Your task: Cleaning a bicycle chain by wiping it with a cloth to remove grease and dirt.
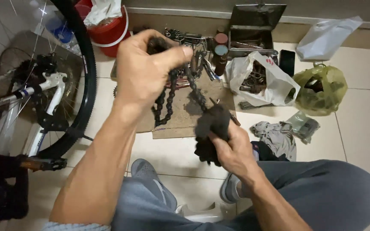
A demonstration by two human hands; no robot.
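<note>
My left hand (144, 68) is raised and pinches the top of a black bicycle chain (164, 100), which hangs down in loops. One strand of the chain runs down and to the right into a dark, greasy rag (213, 128). My right hand (232, 149) grips that rag, wrapped around the chain, lower and closer to me. Both hands are above a piece of brown cardboard (185, 113) lying on the tiled floor.
A white bicycle with its rear wheel (80, 81) stands at the left. A red bucket (110, 30), loose tools, an open metal box (253, 25), white and green plastic bags (275, 81) and a grey cloth (275, 137) lie beyond. My knees and shoes are below.
</note>
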